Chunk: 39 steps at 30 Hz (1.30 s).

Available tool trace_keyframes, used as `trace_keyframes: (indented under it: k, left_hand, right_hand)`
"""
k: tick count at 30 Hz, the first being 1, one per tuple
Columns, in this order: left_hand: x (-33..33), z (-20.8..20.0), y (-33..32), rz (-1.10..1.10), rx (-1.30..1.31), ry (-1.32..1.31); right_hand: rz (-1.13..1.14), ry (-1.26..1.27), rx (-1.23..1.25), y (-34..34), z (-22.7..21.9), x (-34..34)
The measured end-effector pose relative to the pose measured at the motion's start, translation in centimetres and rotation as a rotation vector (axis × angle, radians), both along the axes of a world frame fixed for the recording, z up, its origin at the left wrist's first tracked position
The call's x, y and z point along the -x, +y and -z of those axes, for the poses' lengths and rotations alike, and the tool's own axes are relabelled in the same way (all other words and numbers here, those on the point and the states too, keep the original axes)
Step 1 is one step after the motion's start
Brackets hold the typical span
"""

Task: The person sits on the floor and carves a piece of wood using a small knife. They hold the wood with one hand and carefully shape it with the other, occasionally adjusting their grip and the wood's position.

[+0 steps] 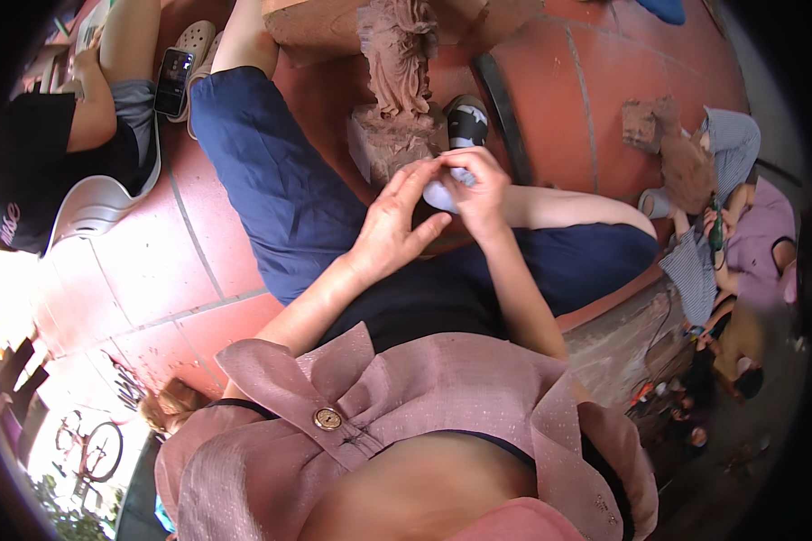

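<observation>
Just in front of the square base of a carved reddish-brown figure [401, 59], my two hands meet at the fingertips. My left hand [390, 221] is stretched out, its thumb spread apart from the fingers. Curled fingers close my right hand [481, 187] in a pinch; whatever it may hold is too small or hidden to make out. The rough block-shaped base [390, 144] stands upright just beyond the hands. Behind the right hand, a white sock [440, 196] on my foot partly shows.
A larger orange-brown block [316, 27] lies behind the figure. At left sits a person in a cap [99, 209], near a phone [173, 81]. On the right, people work around another clay-coloured carving [686, 171]. A black-and-white shoe [466, 122] rests on the red tiles.
</observation>
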<state>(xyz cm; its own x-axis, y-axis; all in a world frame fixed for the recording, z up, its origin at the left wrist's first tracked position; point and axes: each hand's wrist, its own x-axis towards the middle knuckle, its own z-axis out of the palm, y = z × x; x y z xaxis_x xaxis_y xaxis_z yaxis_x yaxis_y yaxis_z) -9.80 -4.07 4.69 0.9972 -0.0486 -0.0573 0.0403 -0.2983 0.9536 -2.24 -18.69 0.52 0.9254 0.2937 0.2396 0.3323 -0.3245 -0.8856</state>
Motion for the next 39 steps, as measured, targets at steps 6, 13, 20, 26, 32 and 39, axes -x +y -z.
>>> trace_keyframes:
  k: [6,13,20,26,32,39]
  left_hand:
    - [-2.1,1.5,0.7,0.023,-0.064,0.071]
    - [-7.0,6.4,4.3,0.333,-0.606,-0.109]
    - [-4.7,2.4,9.0,0.017,-0.386,0.197]
    - [0.1,2.2,4.4,-0.035,0.103,0.373]
    - [0.0,5.0,1.0,0.143,-0.081,0.279]
    - [0.2,6.8,1.1,0.035,-0.166,0.219]
  right_hand:
    - [0.351,0.35,-0.423,-5.3,-1.0,-0.5]
    - [0.314,0.566,-0.731,-5.1,-2.2,-2.9]
    - [0.221,0.719,-0.617,-5.5,0.2,-5.7]
    - [0.098,0.871,-0.515,-2.2,1.4,-7.1]
    - [-0.11,0.904,-0.466,2.3,3.9,-7.7]
    - [-0.088,0.903,-0.292,-1.6,3.7,-9.4]
